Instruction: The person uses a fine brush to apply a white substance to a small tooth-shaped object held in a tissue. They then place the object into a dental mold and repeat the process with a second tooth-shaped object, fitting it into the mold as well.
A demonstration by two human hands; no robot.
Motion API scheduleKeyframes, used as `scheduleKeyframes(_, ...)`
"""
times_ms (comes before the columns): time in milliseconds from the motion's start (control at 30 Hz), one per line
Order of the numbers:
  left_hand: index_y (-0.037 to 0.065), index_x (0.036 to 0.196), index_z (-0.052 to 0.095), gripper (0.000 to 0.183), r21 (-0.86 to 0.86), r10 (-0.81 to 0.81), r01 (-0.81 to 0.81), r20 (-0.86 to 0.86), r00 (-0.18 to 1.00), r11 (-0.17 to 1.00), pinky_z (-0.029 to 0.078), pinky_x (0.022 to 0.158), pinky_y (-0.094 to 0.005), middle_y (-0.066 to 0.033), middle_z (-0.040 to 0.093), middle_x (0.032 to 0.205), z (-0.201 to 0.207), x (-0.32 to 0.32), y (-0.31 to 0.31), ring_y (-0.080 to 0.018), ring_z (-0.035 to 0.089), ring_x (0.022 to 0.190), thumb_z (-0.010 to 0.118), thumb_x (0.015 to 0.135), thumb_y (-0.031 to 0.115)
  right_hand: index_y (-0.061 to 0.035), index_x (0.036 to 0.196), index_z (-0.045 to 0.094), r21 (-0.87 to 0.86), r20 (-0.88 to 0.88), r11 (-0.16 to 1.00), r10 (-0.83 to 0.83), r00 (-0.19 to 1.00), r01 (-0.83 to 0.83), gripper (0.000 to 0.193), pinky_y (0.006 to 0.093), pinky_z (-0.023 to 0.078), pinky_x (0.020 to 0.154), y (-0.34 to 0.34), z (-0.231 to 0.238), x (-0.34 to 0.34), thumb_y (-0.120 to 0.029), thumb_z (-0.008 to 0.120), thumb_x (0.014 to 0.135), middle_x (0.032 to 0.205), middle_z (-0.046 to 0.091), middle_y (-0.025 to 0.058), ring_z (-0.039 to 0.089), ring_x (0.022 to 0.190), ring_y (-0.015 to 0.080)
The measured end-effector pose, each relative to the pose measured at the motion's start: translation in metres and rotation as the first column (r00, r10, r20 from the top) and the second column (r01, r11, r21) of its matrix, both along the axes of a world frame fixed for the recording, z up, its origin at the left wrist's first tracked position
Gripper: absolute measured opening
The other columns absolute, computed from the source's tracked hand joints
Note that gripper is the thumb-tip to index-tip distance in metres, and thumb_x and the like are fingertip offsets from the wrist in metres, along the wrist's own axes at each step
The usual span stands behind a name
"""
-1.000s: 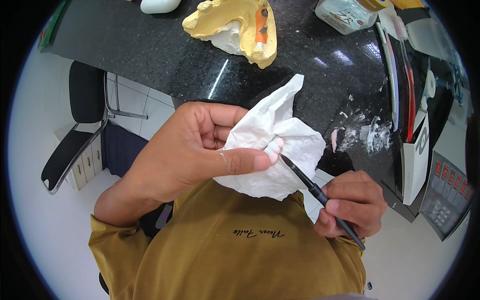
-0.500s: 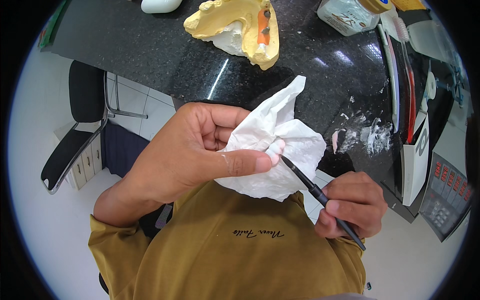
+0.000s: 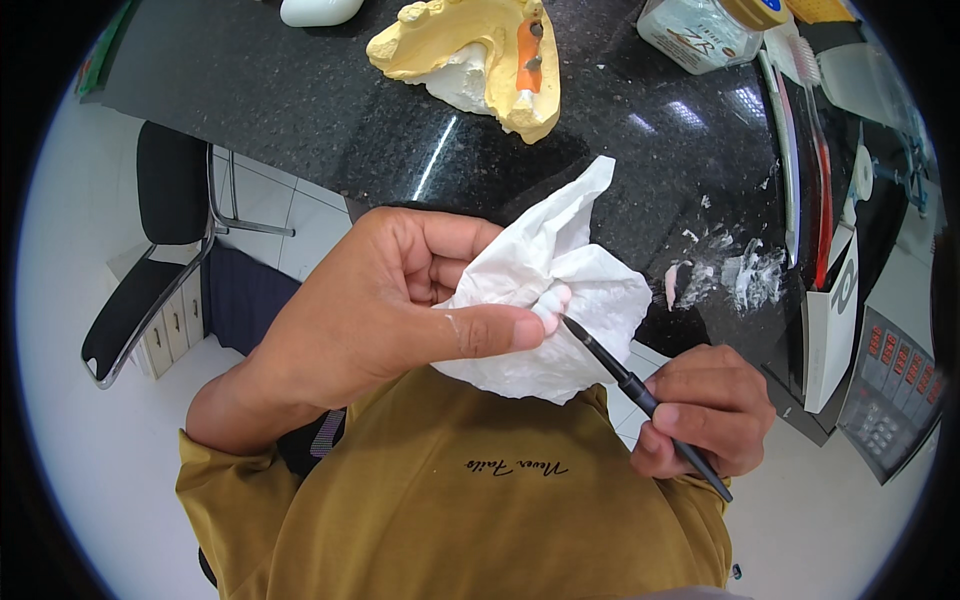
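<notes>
A crumpled white tissue point(image 3: 600, 285) is gripped in my left hand point(image 3: 385, 300), its thumb and fingers closed. On the tissue, next to the thumb tip, sits a small pink-and-white tooth-shaped dental piece point(image 3: 551, 303), partly covered by the thumb. Closed around a slim black brush point(image 3: 628, 378), my right hand point(image 3: 705, 410) is lower and to the right. The dark brush tip points up and left and comes right up against the piece; whether it touches I cannot tell.
A yellow plaster dental model point(image 3: 545, 105) with an orange section stands on the black speckled counter point(image 3: 330, 110). White and pink powder residue point(image 3: 750, 275) lies at right, near a lidded jar point(image 3: 700, 35), a red-handled brush point(image 3: 823, 220) and a white box point(image 3: 830, 320). A black chair point(image 3: 178, 190) is at left.
</notes>
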State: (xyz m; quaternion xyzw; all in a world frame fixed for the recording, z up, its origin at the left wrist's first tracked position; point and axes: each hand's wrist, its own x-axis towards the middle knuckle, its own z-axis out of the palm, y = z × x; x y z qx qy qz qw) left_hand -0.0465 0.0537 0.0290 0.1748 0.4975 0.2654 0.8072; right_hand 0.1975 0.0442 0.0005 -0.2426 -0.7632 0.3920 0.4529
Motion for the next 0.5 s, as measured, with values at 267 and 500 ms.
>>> scheduleKeyframes(267, -0.007, 0.102, 0.062, 0.036, 0.003, -0.008, 0.008, -0.007, 1.000, 1.000, 0.052, 0.078, -0.0246, -0.0127, 0.067, 0.093, -0.0003, -0.0004, 0.0003, -0.0129, 0.066, 0.081, 0.074, 0.069, 0.001, -0.0009, 0.086, 0.063, 0.004, 0.016, 1.000, -0.002, 1.000, 0.002, 0.023, 0.0253, 0.052, 0.047, 0.0001, 0.0010, 0.0000, -0.006, 0.076, 0.068, 0.073, 0.062, 0.0107, 0.062, 0.059, 0.0191)
scheduleKeyframes(500, -0.006, 0.101, 0.062, 0.035, 0.001, -0.014, 0.014, -0.009, 1.000, 1.000, 0.052, 0.078, -0.0243, -0.0122, 0.067, 0.093, 0.0006, -0.0009, 0.0007, -0.0128, 0.066, 0.082, 0.074, 0.069, 0.002, -0.0011, 0.086, 0.063, 0.003, -0.002, 1.000, -0.009, 1.000, 0.009, 0.023, 0.0254, 0.052, 0.047, 0.0009, 0.0003, -0.0004, -0.006, 0.076, 0.068, 0.072, 0.062, 0.0108, 0.062, 0.058, 0.0191)
